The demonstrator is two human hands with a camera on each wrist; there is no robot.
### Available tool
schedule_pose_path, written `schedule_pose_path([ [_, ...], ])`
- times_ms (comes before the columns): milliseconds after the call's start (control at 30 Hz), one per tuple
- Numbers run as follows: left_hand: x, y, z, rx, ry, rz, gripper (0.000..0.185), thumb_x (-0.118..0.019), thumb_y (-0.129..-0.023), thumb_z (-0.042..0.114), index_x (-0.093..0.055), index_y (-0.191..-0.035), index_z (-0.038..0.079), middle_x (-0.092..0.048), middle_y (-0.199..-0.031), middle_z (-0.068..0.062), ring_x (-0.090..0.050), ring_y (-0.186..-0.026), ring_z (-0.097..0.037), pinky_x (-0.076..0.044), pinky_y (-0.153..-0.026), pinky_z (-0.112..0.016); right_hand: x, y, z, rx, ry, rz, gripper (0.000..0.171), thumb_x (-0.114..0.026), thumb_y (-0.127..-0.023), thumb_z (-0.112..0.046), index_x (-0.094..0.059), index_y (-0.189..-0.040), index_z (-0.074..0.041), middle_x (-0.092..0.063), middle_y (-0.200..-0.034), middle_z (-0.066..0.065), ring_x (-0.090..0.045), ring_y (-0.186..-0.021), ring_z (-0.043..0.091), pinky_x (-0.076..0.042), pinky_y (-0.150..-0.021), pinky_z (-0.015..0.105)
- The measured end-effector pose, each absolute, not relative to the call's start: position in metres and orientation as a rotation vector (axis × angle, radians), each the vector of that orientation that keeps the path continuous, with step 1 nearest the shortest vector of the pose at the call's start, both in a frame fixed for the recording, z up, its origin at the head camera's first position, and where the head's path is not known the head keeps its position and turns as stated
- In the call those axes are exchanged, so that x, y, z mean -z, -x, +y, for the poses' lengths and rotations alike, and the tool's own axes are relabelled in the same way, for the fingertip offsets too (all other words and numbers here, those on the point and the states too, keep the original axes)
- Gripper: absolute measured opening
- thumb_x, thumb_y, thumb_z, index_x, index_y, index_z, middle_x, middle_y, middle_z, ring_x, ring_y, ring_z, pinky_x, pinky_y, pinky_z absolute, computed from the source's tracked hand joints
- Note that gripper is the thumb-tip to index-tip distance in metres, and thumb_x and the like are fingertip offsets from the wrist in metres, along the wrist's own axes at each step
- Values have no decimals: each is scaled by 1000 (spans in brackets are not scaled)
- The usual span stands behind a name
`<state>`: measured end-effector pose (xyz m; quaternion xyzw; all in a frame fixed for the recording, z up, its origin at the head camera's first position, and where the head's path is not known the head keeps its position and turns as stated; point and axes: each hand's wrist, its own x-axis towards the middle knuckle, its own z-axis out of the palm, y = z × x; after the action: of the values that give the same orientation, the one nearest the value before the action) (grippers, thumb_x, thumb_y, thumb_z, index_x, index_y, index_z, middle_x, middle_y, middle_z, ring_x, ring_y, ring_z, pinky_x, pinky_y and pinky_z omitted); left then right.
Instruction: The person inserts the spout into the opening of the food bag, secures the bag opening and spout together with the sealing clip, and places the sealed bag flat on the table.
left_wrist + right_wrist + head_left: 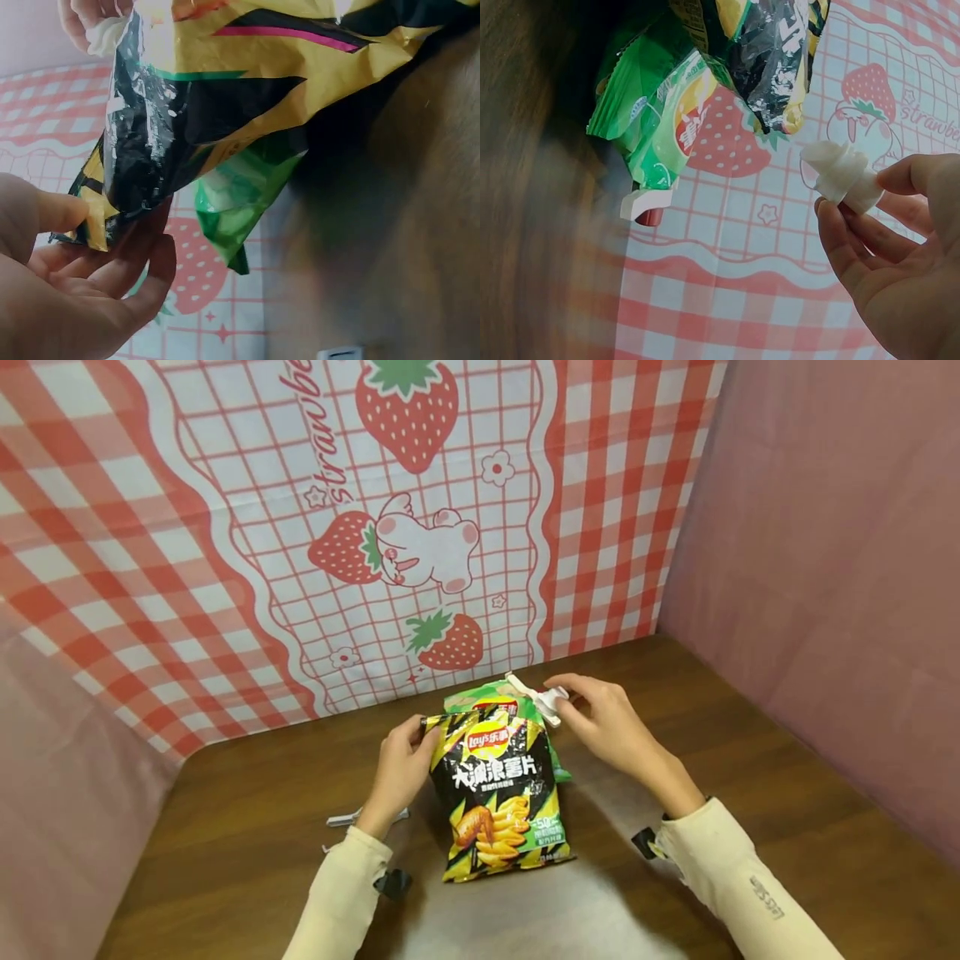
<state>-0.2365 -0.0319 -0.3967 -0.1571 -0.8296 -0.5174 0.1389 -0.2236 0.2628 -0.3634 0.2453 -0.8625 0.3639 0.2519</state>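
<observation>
Dark brown wooden desk [787,793], grain running left to right, walled by checked strawberry cloth at 12 o'clock and pink panels at 3 and 9. At centre, flat on the wood: black-and-yellow chip bag [498,797], overlapping a green chip bag [480,697] peeking out at its 12 o'clock. At 9 o'clock of the bags, near the edge of the left sleeve: small white clip [345,818], partly hidden.

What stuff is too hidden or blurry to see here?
- Green bag: head view, mostly covered by the black-and-yellow chip bag.
- Small grey object: head view, partly behind the left hand, too small to identify.
- Table: right wrist view, blurred.
</observation>
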Motion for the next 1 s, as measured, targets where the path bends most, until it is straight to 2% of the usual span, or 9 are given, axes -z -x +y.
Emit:
schedule_pose_path([
  [133,398,234,-31,1581,430,-2335,22,-61,-97,6,-56,-77,2,-51,-63,-1,-43,-53,-5,-35,-49,-21,362,223,262,-1003,-670,-2368,21,-61,-97,-8,-69,-116,-10,-72,-108,5,-64,-81,14,-53,-68,34],
  [233,395,232,-29,1595,435,-2307,22,-62,-97,5,-57,-76,0,-51,-62,-4,-41,-50,-4,-32,-48,-20,362,221,263,-1017,-656,-2371,20,-60,-97,-8,-69,-115,-10,-72,-107,5,-65,-82,15,-53,-68,34],
  [433,383,225,-27,1659,502,-2240,16,-58,-97,-3,-60,-83,-10,-57,-70,-19,-50,-59,-14,-39,-52,-19,357,219,261,-1096,-631,-2347,16,-58,-100,-13,-69,-111,-11,-71,-98,0,-64,-80,15,-53,-68,31],
  [600,374,214,-31,1694,555,-2216,18,-59,-99,1,-59,-82,-5,-49,-67,-11,-44,-56,-11,-36,-51,-20,349,214,257,-1146,-618,-2328,16,-57,-102,-22,-68,-109,-12,-68,-89,-4,-60,-75,16,-48,-65,26],
  [700,370,208,-35,1720,605,-2200,17,-60,-100,7,-63,-86,-2,-54,-70,-9,-47,-57,-11,-38,-51,-21,342,208,255,-1197,-629,-2333,16,-57,-103,-25,-68,-108,-15,-66,-86,-5,-59,-73,17,-46,-64,25],
  [800,367,202,-40,1745,668,-2185,16,-59,-101,11,-66,-92,0,-60,-76,-11,-54,-64,-14,-43,-55,-23,336,202,253,-1256,-655,-2360,15,-58,-102,-24,-69,-109,-16,-66,-89,-4,-59,-74,16,-48,-65,25],
  [1000,359,194,-57,1720,743,-2199,16,-58,-102,12,-65,-93,1,-53,-75,-9,-49,-65,-16,-40,-56,-23,322,188,253,-1463,-779,-2417,15,-58,-102,-20,-66,-114,-16,-67,-100,1,-64,-85,18,-54,-73,27],
])
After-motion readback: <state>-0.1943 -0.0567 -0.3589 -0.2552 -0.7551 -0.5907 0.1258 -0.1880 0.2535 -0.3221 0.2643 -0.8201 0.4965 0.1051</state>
